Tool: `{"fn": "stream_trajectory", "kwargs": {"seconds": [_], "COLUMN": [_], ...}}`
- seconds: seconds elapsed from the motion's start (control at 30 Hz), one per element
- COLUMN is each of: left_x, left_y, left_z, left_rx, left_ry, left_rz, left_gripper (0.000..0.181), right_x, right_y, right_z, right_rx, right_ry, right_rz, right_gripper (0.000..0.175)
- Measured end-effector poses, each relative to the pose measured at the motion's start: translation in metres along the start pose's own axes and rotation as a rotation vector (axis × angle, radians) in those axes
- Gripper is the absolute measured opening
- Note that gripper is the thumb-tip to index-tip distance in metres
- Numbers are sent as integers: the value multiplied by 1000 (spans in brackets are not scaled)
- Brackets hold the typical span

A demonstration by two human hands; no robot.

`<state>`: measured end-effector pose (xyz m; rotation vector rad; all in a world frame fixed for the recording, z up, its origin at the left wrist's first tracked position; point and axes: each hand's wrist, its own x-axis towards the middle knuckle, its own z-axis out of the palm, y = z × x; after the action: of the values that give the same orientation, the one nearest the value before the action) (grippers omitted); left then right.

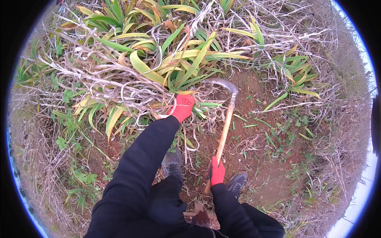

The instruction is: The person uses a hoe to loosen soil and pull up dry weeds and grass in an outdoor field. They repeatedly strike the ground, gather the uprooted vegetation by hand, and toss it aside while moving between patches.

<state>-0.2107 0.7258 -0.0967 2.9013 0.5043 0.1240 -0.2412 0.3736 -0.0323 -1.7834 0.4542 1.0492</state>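
My left hand [182, 107], in a red glove, is closed at the base of a clump of long green and yellow strap leaves [181, 67]; its fingers are largely hidden by the foliage. In my right hand [217, 172], also red-gloved, is the wooden handle [225, 131] of a sickle. The sickle's curved metal blade [226, 84] lies to the right of the clump, its tip pointing left towards the leaves. Cut green leaf pieces [209, 104] lie between my left hand and the handle.
Dry, tangled stalks [110, 78] spread over the left and top. Reddish bare soil [268, 181] shows at the right. My shoes [173, 163] stand below the clump, either side of the soil. Another leafy clump [297, 73] grows at the upper right. A toothed metal piece [201, 218] shows near the bottom.
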Motion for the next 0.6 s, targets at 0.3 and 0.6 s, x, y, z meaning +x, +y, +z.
{"fn": "stream_trajectory", "kwargs": {"seconds": [0.3,0.6], "left_x": [-9,-117], "left_y": [0,-3], "left_z": [-14,-42], "left_rx": [-20,-2], "left_ry": [-26,-84], "left_rz": [-60,-96], "left_gripper": [31,36], "right_x": [-14,-25], "right_y": [34,101], "right_z": [17,-49], "right_rx": [-624,-596], "right_ry": [221,123], "right_rz": [-360,0], "right_gripper": [52,56]}}
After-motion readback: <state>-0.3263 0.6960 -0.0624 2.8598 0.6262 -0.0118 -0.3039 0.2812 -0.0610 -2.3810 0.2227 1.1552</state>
